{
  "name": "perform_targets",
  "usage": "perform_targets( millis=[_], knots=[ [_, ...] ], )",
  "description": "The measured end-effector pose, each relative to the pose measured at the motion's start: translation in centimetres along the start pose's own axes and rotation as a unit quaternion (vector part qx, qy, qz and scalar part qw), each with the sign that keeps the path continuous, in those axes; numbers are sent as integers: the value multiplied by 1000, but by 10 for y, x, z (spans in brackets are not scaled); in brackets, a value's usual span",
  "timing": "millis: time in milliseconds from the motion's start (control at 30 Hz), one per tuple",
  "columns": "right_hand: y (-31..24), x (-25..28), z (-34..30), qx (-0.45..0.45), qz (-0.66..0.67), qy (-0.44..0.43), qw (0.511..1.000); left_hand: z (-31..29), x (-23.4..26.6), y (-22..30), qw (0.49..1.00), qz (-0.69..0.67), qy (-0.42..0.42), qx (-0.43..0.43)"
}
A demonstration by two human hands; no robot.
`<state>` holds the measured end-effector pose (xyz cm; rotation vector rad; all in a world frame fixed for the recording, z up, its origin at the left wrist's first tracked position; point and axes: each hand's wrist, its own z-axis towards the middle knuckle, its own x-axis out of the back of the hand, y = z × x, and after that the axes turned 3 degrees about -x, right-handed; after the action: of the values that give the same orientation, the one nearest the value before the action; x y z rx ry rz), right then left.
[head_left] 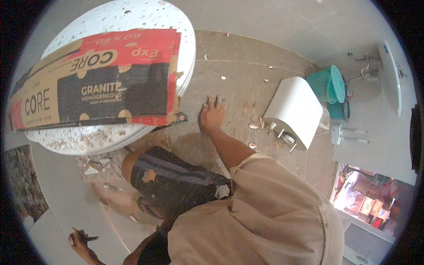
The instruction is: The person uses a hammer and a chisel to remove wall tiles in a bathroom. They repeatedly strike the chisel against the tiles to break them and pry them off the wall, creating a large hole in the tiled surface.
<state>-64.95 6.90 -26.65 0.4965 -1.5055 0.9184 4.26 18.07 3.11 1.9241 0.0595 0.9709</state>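
Note:
My right hand [212, 115] rests on the grey-brown floor [229, 62] with its fingers apart, holding nothing. At the lower left, away from the floor scraps, my left hand [79, 244] is closed around a slim tool [92, 239] with a dark pointed end; its exact kind is too small to tell. Left of my right hand, a red, black and brown cardboard box [112, 90] lies across a white rounded lid [84, 143] speckled with debris. A black handle [181, 117] with an orange spot sticks out beside the box.
To the right lies a white ceramic tank-like piece [293, 108] with metal fittings, beside teal buckets [326, 84]. Broken tile pieces [253, 126] scatter between it and my right hand; more rubble [95, 167] lies near my knee. A wall tap [365, 66] is at the far right.

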Motion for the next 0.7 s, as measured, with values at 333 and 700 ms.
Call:
perform_targets(
  millis=[333,700],
  knots=[
    [-12,-18,0,-64,-11,-48,997,-16,8,7,999,-35,30,14],
    [-15,-2,4,-42,-11,-89,995,-24,3,40,999,15,-17,-40]
  ],
)
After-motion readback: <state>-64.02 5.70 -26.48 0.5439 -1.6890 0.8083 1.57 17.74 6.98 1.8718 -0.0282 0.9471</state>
